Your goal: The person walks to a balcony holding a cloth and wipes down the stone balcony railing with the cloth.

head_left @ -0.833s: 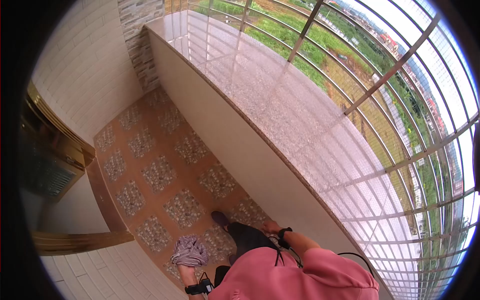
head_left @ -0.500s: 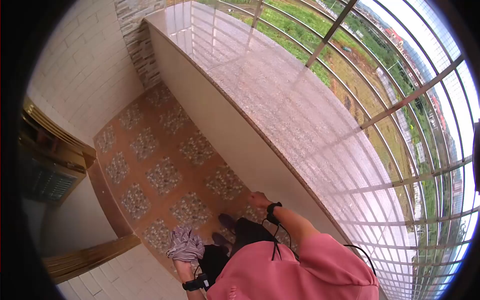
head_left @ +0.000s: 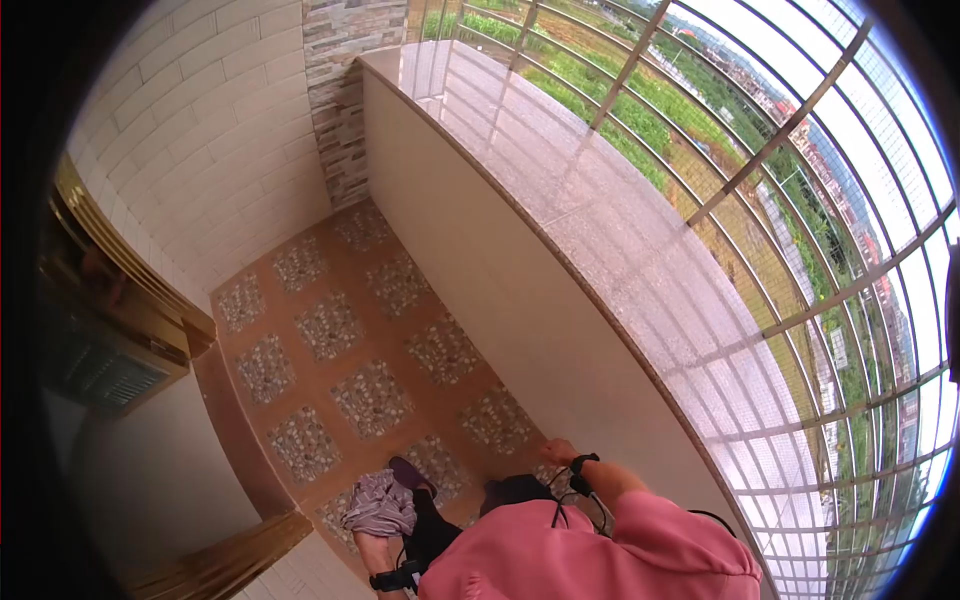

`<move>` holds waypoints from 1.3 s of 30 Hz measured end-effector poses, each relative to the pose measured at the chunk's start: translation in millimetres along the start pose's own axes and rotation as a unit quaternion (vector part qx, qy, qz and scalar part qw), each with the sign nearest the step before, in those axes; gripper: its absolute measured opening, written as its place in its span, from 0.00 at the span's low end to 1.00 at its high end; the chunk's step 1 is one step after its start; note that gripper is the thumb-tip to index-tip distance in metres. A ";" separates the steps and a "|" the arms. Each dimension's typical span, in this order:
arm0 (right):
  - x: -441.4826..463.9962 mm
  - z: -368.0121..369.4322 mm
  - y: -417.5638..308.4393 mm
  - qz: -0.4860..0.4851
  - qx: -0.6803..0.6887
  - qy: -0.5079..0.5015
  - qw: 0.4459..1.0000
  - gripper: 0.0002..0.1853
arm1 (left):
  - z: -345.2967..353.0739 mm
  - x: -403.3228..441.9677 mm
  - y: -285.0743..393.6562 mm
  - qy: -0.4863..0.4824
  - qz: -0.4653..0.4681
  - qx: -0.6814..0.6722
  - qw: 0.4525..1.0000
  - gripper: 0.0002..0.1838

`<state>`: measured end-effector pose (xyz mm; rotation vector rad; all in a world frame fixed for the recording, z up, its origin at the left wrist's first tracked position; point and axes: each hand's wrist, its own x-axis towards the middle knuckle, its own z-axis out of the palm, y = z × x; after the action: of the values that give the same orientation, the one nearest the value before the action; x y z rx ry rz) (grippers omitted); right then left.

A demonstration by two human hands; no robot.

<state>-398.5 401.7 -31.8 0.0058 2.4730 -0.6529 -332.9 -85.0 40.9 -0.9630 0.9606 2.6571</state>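
Observation:
A crumpled striped greyish-mauve cloth (head_left: 380, 505) hangs over my left hand (head_left: 372, 543), low in the view beside my left leg. The cloth covers the fingers, which look closed on it. My right hand (head_left: 558, 453) is held low next to the pale wall under the ledge, its fingers curled and nothing visible in them. Black bands circle both wrists, and dark cables run near the right forearm. One dark purple shoe (head_left: 412, 475) is forward on the tiled floor.
A low wall (head_left: 480, 270) topped by a speckled stone ledge (head_left: 600, 215) runs along the right, with metal window bars (head_left: 735, 185) above it. At the left is a doorway with a wooden frame (head_left: 200, 335) and raised sill (head_left: 235, 430). A white brick wall (head_left: 220, 130) stands ahead.
The view has shifted as I walk along the passage, and one shoe is now further forward. The cloth stays in my left hand; my right hand remains curled near the low wall.

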 end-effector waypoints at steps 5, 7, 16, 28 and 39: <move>25.9 -4.9 -62.2 -0.088 -0.088 -0.014 0.992 0.18 | -10.3 40.9 84.9 0.019 0.024 0.020 0.999 0.28; 47.6 -10.3 -103.4 -0.065 -0.121 -0.061 0.989 0.16 | -13.7 52.1 112.5 0.028 0.037 0.028 0.999 0.28; 133.7 -39.9 -222.8 0.104 0.137 -0.124 0.977 0.15 | -14.2 83.5 168.1 0.078 0.079 0.015 0.994 0.28; 322.2 -50.9 -289.6 -0.179 -0.224 -0.144 0.947 0.13 | 52.2 190.7 263.4 0.077 0.071 0.128 0.986 0.28; 500.4 -121.0 -405.8 -0.220 -0.096 0.005 0.971 0.11 | 123.1 265.6 357.5 0.056 0.065 0.358 0.930 0.29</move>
<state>-939.1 31.0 -29.3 -0.6292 2.5550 -0.5859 -727.7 -306.2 133.8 -0.8812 1.8821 2.0462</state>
